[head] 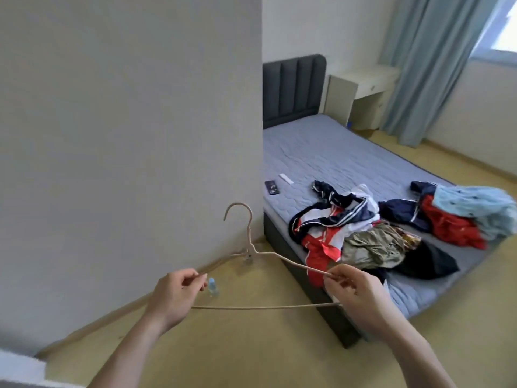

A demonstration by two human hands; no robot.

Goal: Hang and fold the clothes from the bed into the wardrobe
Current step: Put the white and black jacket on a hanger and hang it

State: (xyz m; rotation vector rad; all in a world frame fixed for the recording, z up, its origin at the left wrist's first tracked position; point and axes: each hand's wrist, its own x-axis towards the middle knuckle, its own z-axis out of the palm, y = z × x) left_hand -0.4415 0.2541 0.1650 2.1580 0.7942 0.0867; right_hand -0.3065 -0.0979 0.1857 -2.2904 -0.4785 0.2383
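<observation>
Clothes [386, 228] lay heaped on the near end of the bed [335, 152], spread across the grey-blue mattress in a loose tangle: a red, white and navy striped piece, an olive one, something black at the near edge, and further right a red garment under a pale blue one. None of it was on the hanger [265, 278] when I looked. I had that thin beige hanger held out in front of me, over the yellowish floor [265, 354], hook pointing up toward the wall [126, 121]. My left hand [174, 296] pinched the left shoulder end between thumb and curled fingers. My right hand [355, 292] pinched the right shoulder wire near its end in the same way, fingers curled round it, with the bottom bar running behind that hand. Both forearms reached in from the lower edge of the view.

Beyond the pile, a dark phone [272, 187] and a small white remote [286, 179] lay on the mattress, close together and near the wall side. A dark padded headboard [293, 88] stood at the far end, with a pale desk [361, 91] beside it and blue-grey curtains [419, 68] hanging by the window. A small clear bottle [212, 287] sat on the floor by the skirting, just past my left hand.
</observation>
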